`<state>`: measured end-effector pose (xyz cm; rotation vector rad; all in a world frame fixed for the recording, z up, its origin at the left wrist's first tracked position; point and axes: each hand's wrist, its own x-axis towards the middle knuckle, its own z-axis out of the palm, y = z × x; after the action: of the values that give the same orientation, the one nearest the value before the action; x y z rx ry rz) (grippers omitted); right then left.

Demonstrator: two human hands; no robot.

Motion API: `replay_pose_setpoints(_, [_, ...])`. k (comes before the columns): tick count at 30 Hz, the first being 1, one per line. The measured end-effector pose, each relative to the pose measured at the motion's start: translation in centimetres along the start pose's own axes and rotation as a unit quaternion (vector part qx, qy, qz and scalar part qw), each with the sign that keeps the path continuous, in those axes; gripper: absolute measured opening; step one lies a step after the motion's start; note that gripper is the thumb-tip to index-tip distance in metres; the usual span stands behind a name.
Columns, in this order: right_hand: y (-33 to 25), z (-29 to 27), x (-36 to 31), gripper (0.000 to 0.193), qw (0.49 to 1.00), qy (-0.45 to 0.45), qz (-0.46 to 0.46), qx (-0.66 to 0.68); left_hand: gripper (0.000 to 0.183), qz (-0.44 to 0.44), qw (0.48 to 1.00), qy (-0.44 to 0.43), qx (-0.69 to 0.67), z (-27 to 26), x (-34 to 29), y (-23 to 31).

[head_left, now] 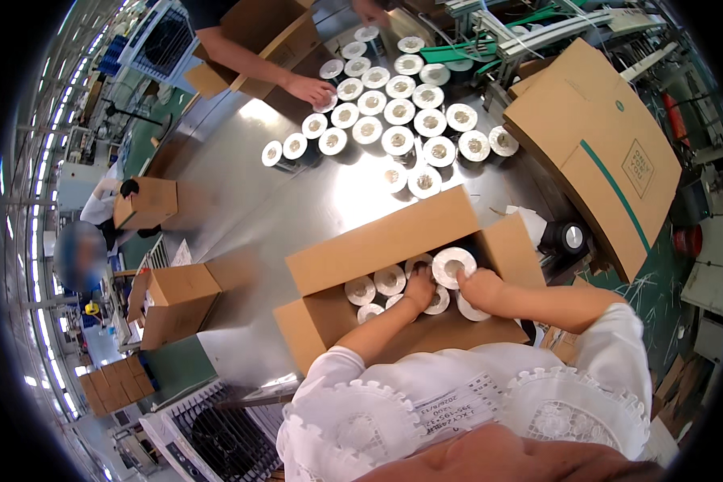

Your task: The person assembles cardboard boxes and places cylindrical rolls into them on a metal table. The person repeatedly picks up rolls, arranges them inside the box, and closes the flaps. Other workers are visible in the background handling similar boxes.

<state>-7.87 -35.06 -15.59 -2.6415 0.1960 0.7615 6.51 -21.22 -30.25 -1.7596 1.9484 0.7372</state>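
Observation:
An open cardboard box (381, 239) stands in front of me, with several white-topped cylinders (390, 279) upright inside. My right hand (482, 291) grips the rim of one raised cylinder (455, 267) at the box's right end; it sits higher than its neighbours. Down inside the box, my left hand (420, 287) has its fingers curled over the edge of another cylinder (414, 263), which they partly cover. Each cylinder's top is a white ring around a silvery recessed centre. My right hand hides part of a cylinder (471, 310) beside it.
Many more such cylinders (371, 102) stand grouped on the shiny metal table (257, 217). Across it, a co-worker's hand (309, 90) touches one, beside an open box (285, 52). A large cardboard box (594, 153) stands right; another box (181, 301) sits left.

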Motion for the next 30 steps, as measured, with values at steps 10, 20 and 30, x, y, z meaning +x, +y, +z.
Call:
replay_pose_setpoints(10, [16.0,-8.1,6.0,0.034,0.808,0.434,0.23,0.326,0.03,-0.104,0.738,0.243,-0.621,-22.2,-3.4,-11.3])
replay_pose_setpoints(20, [28.7,0.0,19.8,0.089,0.729,0.338,0.464,0.373,0.066,-0.36,0.894,0.217,-0.154,-13.6,13.7,-13.6])
replay_pose_setpoints(30, [22.6,-6.3,13.4,0.064,0.891,0.321,0.161,0.276,0.049,-0.278,0.87,0.251,-0.321,-13.4,1.2,-22.7])
